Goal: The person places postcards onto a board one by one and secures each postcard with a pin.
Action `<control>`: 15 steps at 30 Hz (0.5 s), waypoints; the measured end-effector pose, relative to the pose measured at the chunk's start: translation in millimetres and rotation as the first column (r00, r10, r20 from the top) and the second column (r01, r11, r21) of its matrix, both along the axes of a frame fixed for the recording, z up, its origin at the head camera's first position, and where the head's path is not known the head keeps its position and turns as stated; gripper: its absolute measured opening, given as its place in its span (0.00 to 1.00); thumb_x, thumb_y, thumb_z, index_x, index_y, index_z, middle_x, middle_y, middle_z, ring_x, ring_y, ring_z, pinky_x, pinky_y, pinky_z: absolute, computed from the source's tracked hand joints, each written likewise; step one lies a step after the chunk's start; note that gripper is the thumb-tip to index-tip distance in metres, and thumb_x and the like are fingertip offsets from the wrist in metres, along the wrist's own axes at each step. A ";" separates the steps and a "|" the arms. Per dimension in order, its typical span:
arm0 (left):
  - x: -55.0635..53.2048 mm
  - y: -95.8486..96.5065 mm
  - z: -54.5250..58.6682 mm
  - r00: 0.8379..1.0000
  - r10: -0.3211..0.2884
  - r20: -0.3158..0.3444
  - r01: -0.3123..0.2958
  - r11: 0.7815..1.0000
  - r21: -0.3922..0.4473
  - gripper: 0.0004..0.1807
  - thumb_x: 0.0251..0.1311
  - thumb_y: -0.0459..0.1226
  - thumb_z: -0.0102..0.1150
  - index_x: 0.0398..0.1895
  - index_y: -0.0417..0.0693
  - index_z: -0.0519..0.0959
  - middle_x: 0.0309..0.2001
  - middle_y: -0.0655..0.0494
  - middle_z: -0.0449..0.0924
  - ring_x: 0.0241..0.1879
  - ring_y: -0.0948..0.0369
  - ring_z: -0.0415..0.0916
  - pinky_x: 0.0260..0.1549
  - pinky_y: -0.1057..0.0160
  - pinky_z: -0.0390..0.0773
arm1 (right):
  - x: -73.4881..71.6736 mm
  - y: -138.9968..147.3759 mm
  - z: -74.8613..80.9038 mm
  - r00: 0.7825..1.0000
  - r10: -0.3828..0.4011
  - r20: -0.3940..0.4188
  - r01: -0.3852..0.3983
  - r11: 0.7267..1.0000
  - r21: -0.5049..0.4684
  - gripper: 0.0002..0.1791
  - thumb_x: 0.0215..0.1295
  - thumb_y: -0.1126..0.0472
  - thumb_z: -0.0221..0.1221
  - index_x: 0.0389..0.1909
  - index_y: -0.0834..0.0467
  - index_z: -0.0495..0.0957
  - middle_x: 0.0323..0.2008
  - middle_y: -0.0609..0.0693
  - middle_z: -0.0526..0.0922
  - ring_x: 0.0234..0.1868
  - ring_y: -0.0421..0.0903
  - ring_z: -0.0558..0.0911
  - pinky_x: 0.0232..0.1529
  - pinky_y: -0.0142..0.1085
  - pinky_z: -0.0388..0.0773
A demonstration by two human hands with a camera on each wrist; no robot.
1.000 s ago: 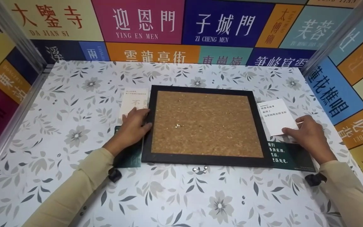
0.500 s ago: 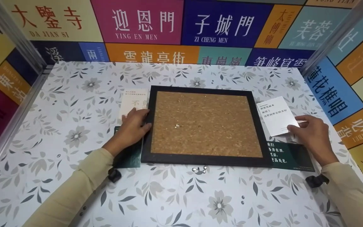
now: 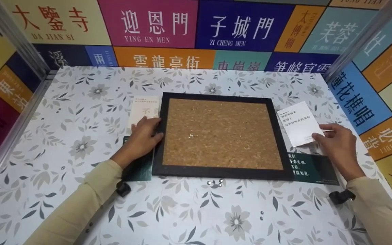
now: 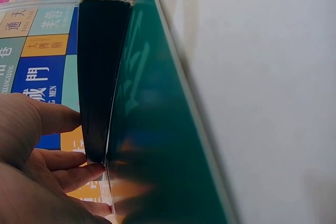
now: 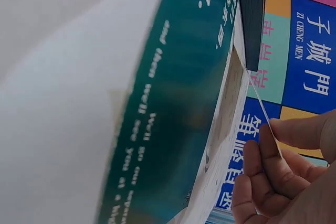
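Observation:
A framed cork board (image 3: 223, 136) with a black border lies at the middle of the table. My left hand (image 3: 141, 139) is at its left edge; in the left wrist view the thumb (image 4: 60, 119) and fingers (image 4: 73, 177) hold the black border. Between thumb and fingertips my right hand (image 3: 339, 146) pinches the lower right corner of a white card (image 3: 298, 122) printed with black characters. Seen edge-on in the right wrist view, the card (image 5: 265, 108) is tilted up off the table, its other end close to the board's right border.
A dark green card (image 3: 313, 168) with white writing reaches under the board's right side. On the left, a cream card (image 3: 145, 105) and another green card (image 3: 145, 170) lie partly hidden. Several silver push pins (image 3: 215, 183) rest before the board. Panels with large characters (image 3: 155, 23) surround the flower-patterned table (image 3: 83, 204).
My right hand has shifted slightly right and raised the white card a little, turning it more upright in view. The left hand and the board stay put.

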State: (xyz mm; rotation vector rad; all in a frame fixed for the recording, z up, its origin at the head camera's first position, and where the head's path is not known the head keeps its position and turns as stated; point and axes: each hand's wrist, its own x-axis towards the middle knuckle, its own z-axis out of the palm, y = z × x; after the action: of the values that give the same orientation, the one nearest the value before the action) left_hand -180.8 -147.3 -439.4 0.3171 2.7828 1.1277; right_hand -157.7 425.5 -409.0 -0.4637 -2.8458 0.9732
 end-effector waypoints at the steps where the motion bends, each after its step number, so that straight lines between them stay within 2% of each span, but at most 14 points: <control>1: 0.2 -0.1 0.2 1.000 0.002 0.001 -0.002 1.000 -0.001 0.30 0.79 0.32 0.59 0.80 0.31 0.68 0.78 0.31 0.70 0.86 0.32 0.43 0.78 0.22 0.33 | 0.1 -0.5 0.0 1.000 -0.007 -0.009 0.007 1.000 -0.006 0.30 0.80 0.56 0.63 0.76 0.67 0.74 0.66 0.72 0.80 0.59 0.62 0.79 0.44 0.22 0.71; 4: 0.5 -0.4 0.4 1.000 0.002 0.001 -0.002 1.000 -0.003 0.30 0.79 0.32 0.59 0.80 0.31 0.68 0.78 0.32 0.70 0.86 0.32 0.43 0.78 0.21 0.33 | 1.1 -1.5 0.3 0.999 -0.023 -0.040 0.022 1.000 -0.021 0.30 0.81 0.56 0.63 0.76 0.67 0.74 0.64 0.72 0.82 0.55 0.58 0.81 0.42 0.20 0.72; 9: 0.2 -1.1 -0.2 1.000 -0.005 -0.006 0.005 1.000 0.004 0.30 0.79 0.32 0.59 0.80 0.30 0.68 0.77 0.31 0.70 0.86 0.31 0.43 0.77 0.21 0.33 | 3.5 -3.6 -0.1 0.995 -0.042 -0.093 0.039 0.999 -0.029 0.29 0.81 0.55 0.61 0.76 0.64 0.75 0.59 0.69 0.85 0.44 0.44 0.81 0.38 0.21 0.73; 11: 0.3 -1.1 -0.2 1.000 -0.008 -0.007 0.008 1.000 0.009 0.31 0.79 0.32 0.59 0.80 0.30 0.67 0.77 0.31 0.70 0.86 0.31 0.43 0.77 0.21 0.33 | 4.2 -5.1 -0.2 0.993 -0.053 -0.109 0.050 0.998 -0.027 0.29 0.82 0.54 0.61 0.76 0.63 0.75 0.59 0.67 0.86 0.43 0.40 0.80 0.37 0.21 0.74; 15: 1.0 -1.1 0.7 1.000 -0.007 -0.001 0.007 1.000 0.015 0.31 0.79 0.32 0.59 0.80 0.30 0.68 0.77 0.31 0.71 0.86 0.31 0.42 0.77 0.21 0.32 | 4.0 -9.2 0.6 0.987 -0.090 -0.130 0.085 0.996 -0.039 0.28 0.82 0.54 0.61 0.75 0.62 0.76 0.61 0.65 0.86 0.44 0.39 0.79 0.37 0.20 0.75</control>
State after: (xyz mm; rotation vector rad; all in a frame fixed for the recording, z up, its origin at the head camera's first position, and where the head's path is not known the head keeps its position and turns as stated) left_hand -179.8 -148.4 -438.7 0.3282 2.7735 1.1473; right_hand -153.7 416.3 -408.4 -0.5032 -2.6729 0.9969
